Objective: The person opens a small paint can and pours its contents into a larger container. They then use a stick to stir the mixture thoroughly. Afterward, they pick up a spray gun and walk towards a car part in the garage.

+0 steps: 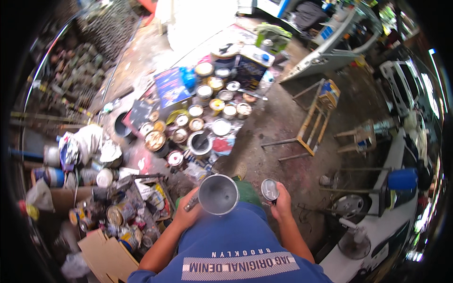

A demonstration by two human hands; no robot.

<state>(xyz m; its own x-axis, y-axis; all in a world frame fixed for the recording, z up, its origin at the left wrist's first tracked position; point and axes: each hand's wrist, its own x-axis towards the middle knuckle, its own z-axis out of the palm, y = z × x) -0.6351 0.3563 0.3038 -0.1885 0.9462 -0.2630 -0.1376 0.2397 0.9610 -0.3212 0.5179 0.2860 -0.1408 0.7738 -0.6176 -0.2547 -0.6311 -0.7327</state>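
My left hand (188,212) is closed at the left side of a round metal cup (218,194), around what looks like its handle. The cup is held close to my body with its mouth up, and its inside is grey. To the right, my right hand (282,203) grips a small round silvery piece (270,190) with a dark part at its lower edge. It looks like a lid or small can; I cannot tell which. Just beyond the cup stands an open tub (200,143) with dark grey stuff inside.
Several paint cans (204,91) crowd the low table ahead. Piled cans and rags (120,214) lie at left, near a cardboard piece (107,254). Right are a wooden stand (306,125), a stool (361,137), a blue drum (402,179) and a loose car door (325,52).
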